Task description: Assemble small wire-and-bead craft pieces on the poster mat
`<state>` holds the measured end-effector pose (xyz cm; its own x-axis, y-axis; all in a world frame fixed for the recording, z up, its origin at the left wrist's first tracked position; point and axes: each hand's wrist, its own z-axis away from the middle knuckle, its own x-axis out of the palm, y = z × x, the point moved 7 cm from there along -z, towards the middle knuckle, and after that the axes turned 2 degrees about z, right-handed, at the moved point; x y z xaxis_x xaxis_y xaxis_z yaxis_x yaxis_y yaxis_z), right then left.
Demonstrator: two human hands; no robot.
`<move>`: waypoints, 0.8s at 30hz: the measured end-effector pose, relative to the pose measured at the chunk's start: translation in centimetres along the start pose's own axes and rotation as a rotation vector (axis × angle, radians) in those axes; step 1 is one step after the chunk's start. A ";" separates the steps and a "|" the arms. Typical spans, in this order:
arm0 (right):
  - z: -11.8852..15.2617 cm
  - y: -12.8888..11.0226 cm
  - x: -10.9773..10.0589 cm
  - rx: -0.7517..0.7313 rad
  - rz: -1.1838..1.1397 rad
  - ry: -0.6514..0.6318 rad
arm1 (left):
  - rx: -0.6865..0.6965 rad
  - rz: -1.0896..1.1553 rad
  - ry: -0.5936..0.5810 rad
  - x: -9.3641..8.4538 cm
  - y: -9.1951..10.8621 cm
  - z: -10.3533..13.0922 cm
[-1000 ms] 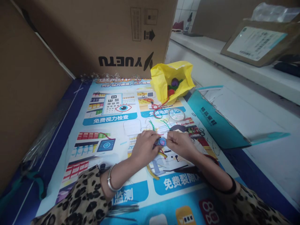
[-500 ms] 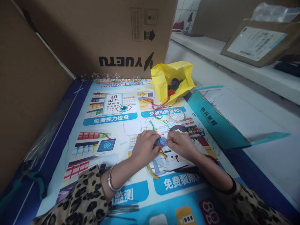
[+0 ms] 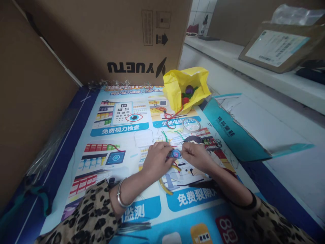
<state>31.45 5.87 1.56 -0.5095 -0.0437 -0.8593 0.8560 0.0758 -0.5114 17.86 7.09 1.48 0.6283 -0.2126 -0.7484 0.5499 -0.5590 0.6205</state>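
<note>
My left hand (image 3: pixel 157 156) pinches a small round blue cap-like piece (image 3: pixel 176 153) between thumb and fingers; its middle looks pinkish. Right beside it, my right hand (image 3: pixel 195 155) is closed in a pinch, and whatever lies in its fingertips is too small to make out. Bits of green thread (image 3: pixel 165 136) lie just beyond the hands. Below the blue piece is a curved yellow strip (image 3: pixel 165 184), with a shorter yellow and red piece near my left thumb. A clear round dish (image 3: pixel 191 125) with tiny shiny bits sits past my right hand.
A yellow bag (image 3: pixel 172 88) holds purple, green and red yarn, with a red strand trailing out. Scissors (image 3: pixel 217 143) lie at right, near a torn teal box (image 3: pixel 236 142). Teal-handled pliers (image 3: pixel 38 195) are at left, dark thin wires (image 3: pixel 134 226) in front. Cardboard (image 3: pixel 114 37) stands behind.
The blue piece has tilted slightly, showing more of its round face. Both hands otherwise keep nearly the same place and pinch.
</note>
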 end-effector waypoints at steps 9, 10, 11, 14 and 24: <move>0.1 0.4 0.3 -0.007 0.005 -0.057 | 0.008 -0.022 -0.003 0.0 0.0 0.1; 0.1 0.4 0.4 -0.013 -0.003 -0.059 | 0.009 -0.023 -0.004 0.0 0.0 0.1; 0.1 0.5 0.5 -0.013 -0.011 -0.063 | 0.011 -0.023 -0.002 0.0 0.0 0.1; 0.1 0.7 0.7 0.008 -0.041 -0.078 | 0.018 -0.024 0.006 0.0 0.0 0.1; 0.0 0.9 0.7 0.046 -0.128 -0.109 | 0.022 -0.020 0.019 -0.1 0.1 0.2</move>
<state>31.91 5.90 0.51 -0.6041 -0.1584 -0.7810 0.7892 0.0176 -0.6139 17.81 6.89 1.58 0.6281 -0.1861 -0.7556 0.5500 -0.5808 0.6002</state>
